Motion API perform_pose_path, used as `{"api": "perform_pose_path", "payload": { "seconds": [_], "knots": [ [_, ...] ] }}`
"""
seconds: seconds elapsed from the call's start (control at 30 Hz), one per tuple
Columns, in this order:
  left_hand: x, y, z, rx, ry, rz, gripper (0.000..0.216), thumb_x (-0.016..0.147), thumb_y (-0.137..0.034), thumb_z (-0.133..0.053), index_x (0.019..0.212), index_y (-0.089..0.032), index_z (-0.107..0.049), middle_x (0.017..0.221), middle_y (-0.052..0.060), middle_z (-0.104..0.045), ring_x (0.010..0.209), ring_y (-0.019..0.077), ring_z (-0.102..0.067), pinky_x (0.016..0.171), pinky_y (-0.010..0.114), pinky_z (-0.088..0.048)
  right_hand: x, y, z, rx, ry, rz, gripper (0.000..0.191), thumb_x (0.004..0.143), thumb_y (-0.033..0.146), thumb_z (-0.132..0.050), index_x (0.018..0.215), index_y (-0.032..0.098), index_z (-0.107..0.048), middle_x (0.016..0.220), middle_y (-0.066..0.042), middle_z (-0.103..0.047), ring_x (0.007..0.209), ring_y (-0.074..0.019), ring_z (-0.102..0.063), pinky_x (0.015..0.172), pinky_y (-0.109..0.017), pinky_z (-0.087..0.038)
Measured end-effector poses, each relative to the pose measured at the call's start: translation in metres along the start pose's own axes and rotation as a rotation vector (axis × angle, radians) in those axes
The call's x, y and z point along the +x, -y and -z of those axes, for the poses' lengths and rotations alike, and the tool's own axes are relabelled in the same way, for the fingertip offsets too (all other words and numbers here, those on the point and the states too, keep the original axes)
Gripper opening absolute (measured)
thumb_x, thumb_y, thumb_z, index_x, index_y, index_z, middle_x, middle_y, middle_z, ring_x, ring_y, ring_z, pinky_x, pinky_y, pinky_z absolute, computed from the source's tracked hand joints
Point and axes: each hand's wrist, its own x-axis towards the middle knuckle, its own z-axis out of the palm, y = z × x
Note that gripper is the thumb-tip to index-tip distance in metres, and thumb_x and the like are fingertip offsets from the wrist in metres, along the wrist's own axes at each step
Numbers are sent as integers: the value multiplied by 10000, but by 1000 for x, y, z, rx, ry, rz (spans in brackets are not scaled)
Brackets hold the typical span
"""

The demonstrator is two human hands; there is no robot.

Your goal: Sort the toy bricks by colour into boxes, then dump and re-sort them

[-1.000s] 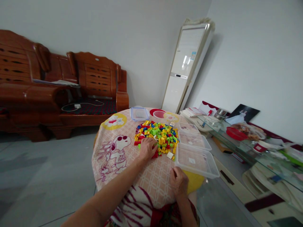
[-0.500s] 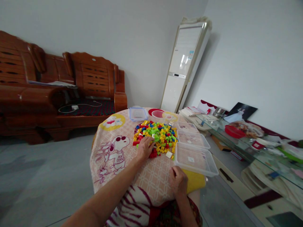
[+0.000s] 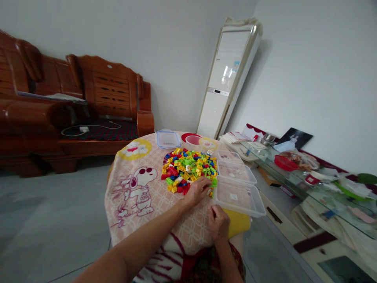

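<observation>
A heap of small plastic building blocks (image 3: 191, 165) in yellow, green, red, blue and white covers the middle of the cloth-covered round table (image 3: 176, 220). At the heap's near right edge, my left hand (image 3: 198, 192) is closed, its fingers bent down. A white building block (image 3: 209, 191) shows partly at its fingertips. My right hand (image 3: 218, 223) rests as a loose fist close to the table's near edge; its inside is hidden. Just beyond it is a clear plastic container (image 3: 259, 202), with a second clear container (image 3: 251, 175) behind.
Towards the far edge are a blue-rimmed clear box (image 3: 168, 140) and a pinkish round bowl (image 3: 193, 140). On the right runs a cluttered glass-topped cabinet (image 3: 282, 184). A wooden sofa (image 3: 112, 90) and a tall air conditioner (image 3: 226, 78) stand beyond the table.
My left hand has moved right, from the heap's near middle to the white block at its right edge. My right hand stays put. The view has shifted slightly.
</observation>
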Motion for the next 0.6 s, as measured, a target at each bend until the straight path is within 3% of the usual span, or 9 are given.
{"api": "perform_pose_path", "payload": {
  "seconds": [0.13, 0.37, 0.6],
  "knots": [
    [-2, 3, -9, -18, 35, -11, 124, 886, -162, -542, 941, -182, -651, 974, 79, -662, 955, 182, -608, 853, 309, -493, -1, -1, 0, 17, 14, -9, 357, 971, 284, -423, 632, 202, -496, 593, 10, -541, 560, -119, -483, 589, -241, -317],
    [-10, 2, 0, -26, 1, 17, 179, 867, -129, -548, 974, -187, -678, 1025, 85, -673, 997, 189, -616, 871, 322, -502, -1, -1, -1, 9, -6, -13, 371, 970, 289, -422, 613, 204, -477, 574, 19, -513, 544, -117, -456, 578, -246, -303],
    [-4, -4, -8, -132, -33, 144, 235, 832, -148, -596, 1042, -191, -691, 968, 68, -679, 796, 162, -618, 768, 298, -510, 0, 1, 1, 30, 0, -25, 352, 962, 275, -433, 625, 200, -504, 585, 16, -525, 550, -116, -459, 580, -242, -308]
  ]
}}
